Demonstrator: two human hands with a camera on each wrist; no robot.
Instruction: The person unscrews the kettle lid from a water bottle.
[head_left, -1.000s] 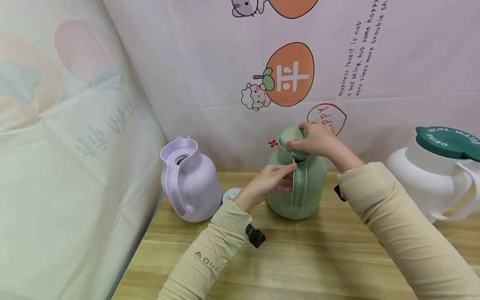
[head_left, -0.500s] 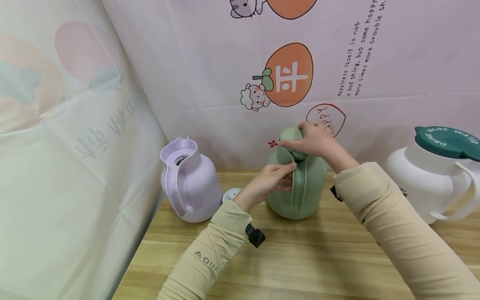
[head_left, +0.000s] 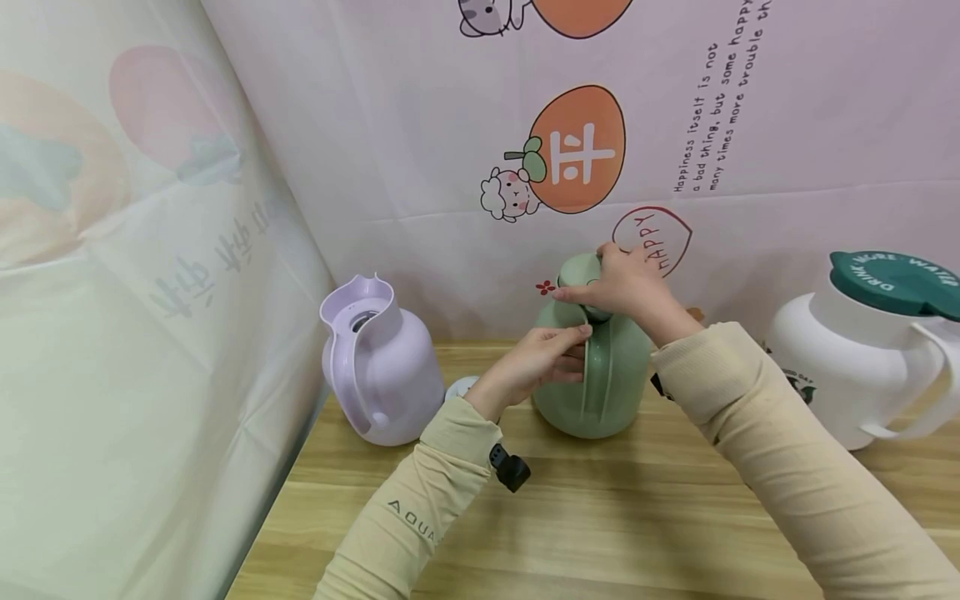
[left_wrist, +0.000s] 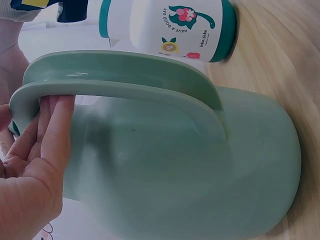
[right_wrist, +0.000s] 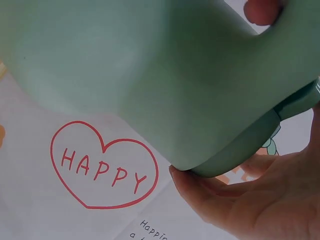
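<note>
A light green thermos jug (head_left: 555, 408) stands upright on the table, its handle (head_left: 600, 375) facing me. My left hand (head_left: 536, 358) holds that handle near the top; in the left wrist view its fingers (left_wrist: 57, 130) pass through the loop, with the thumb on the outer side. Over the jug's mouth, my right hand (head_left: 633, 283) grips the green lid (head_left: 579, 271), thumb toward the left and fingers at the far side. The right wrist view shows fingertips against the edge of the lid (right_wrist: 235, 155). Part of the lid is hidden under the hand.
Left of the green jug stands a lilac jug (head_left: 401, 375) with its mouth uncovered. A small white round piece (head_left: 461, 387) lies between them. At the right is a white jug (head_left: 825, 367) with a dark green lid (head_left: 892, 283). A printed cloth (head_left: 420, 133) hangs behind.
My right hand has turned a little on the lid, its thumb sliding left and its forearm swinging left. The left hand keeps its hold and the green jug stays in place.
</note>
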